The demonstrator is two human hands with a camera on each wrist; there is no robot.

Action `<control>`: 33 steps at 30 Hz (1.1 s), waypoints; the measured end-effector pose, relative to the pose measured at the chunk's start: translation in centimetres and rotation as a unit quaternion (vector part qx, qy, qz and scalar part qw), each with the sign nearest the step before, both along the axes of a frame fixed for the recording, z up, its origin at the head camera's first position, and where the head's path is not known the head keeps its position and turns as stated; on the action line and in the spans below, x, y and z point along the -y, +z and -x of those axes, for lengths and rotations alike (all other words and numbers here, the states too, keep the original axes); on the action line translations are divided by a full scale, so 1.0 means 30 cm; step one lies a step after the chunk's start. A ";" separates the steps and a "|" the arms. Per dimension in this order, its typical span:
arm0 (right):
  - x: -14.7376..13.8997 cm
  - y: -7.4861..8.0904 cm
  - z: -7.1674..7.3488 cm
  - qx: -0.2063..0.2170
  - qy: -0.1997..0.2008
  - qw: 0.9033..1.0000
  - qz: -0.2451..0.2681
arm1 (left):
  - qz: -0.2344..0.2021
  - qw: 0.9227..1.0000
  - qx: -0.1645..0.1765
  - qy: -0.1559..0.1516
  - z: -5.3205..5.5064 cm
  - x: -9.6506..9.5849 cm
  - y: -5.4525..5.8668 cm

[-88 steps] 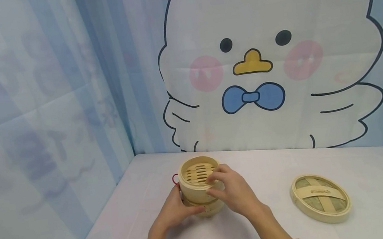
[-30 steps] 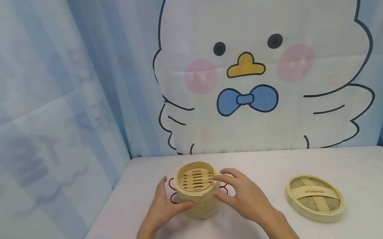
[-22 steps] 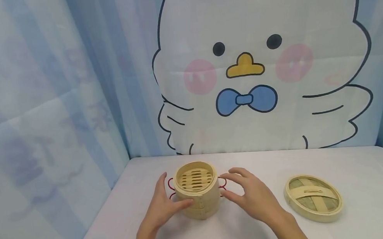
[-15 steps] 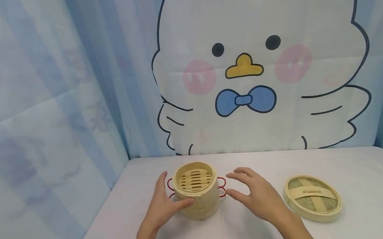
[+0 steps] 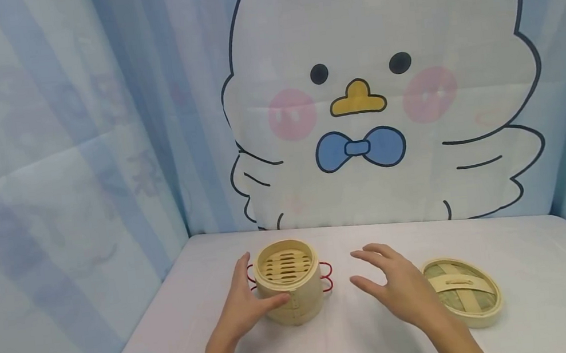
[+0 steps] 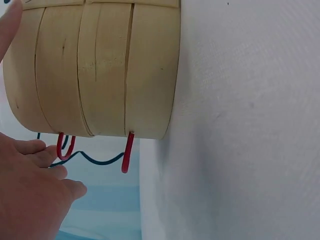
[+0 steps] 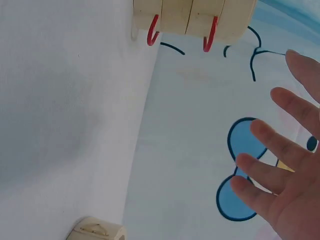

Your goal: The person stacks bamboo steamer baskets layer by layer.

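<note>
Two small bamboo steamer baskets [image 5: 293, 293] stand stacked in line, slatted floor visible inside the top one and red loops [image 5: 327, 277] on their sides. My left hand [image 5: 244, 304] is at their left side, thumb in front of the wall and fingers spread behind. In the left wrist view, the left hand's fingers [image 6: 35, 150] reach near the red loops and the thumb tip is at the top basket's edge. My right hand [image 5: 398, 285], fingers spread and holding nothing, is to the right of the stack, between it and the round bamboo steamer lid [image 5: 463, 290].
The lid lies on the white-covered table [image 5: 362, 340] at the right, its strap handle facing up. Behind the table hangs a curtain [image 5: 367, 190] with a cartoon chick, and a blue-white curtain [image 5: 57, 194] closes off the left side.
The upper basket, earlier offset on the lower one, now sits in line with it. My right hand has let go and moved right, away from the stack. My left hand has loosened around it.
</note>
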State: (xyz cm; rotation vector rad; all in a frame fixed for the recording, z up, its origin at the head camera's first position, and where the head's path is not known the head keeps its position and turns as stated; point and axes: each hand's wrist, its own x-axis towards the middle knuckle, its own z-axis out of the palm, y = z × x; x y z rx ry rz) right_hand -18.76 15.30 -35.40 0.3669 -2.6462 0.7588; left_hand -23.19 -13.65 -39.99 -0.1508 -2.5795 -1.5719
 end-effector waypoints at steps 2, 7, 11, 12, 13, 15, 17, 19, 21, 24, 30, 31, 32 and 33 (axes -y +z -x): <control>-0.018 0.005 -0.003 0.002 -0.004 1.000 0.001 | 0.000 1.000 -0.003 0.000 0.000 -0.003 -0.003; -0.069 0.008 -0.007 -0.004 -0.010 1.000 0.005 | -0.005 1.000 -0.009 -0.005 0.002 -0.008 -0.011; -0.116 0.006 -0.010 0.013 -0.023 1.000 0.002 | -0.007 1.000 -0.012 -0.009 0.001 -0.010 -0.011; -0.129 0.005 -0.011 0.018 -0.027 0.999 0.001 | -0.008 1.000 -0.012 -0.010 0.000 -0.010 -0.010; -0.143 0.003 -0.012 0.023 -0.030 0.999 0.001 | -0.008 1.000 -0.012 -0.010 0.000 -0.010 -0.010; -0.170 -0.002 -0.014 0.030 -0.038 0.999 0.001 | -0.007 1.000 -0.013 -0.012 -0.001 -0.009 -0.008; -0.196 -0.005 -0.017 0.035 -0.046 0.998 -0.001 | -0.007 1.000 -0.014 -0.014 -0.001 -0.009 -0.008; -0.222 -0.010 -0.017 0.035 -0.053 0.998 -0.004 | -0.005 1.000 -0.015 -0.016 -0.001 -0.008 -0.008; -0.244 -0.015 -0.017 0.034 -0.056 0.998 -0.006 | -0.003 1.000 -0.017 -0.017 0.001 -0.007 -0.010; -0.271 -0.021 -0.017 0.032 -0.060 0.998 -0.008 | -0.003 1.000 -0.019 -0.018 0.003 -0.007 -0.014; -0.318 -0.029 -0.015 0.055 -0.076 0.995 -0.014 | -0.014 0.999 -0.021 -0.022 0.002 -0.009 -0.016; -0.327 -0.031 -0.015 0.056 -0.077 0.995 -0.014 | -0.015 0.999 -0.021 -0.023 0.002 -0.009 -0.016; -0.336 -0.033 -0.015 0.058 -0.079 0.995 -0.015 | -0.015 0.999 -0.022 -0.023 0.002 -0.009 -0.016; -0.346 -0.035 -0.014 0.061 -0.081 0.995 -0.016 | -0.014 0.999 -0.020 -0.022 0.001 -0.010 -0.015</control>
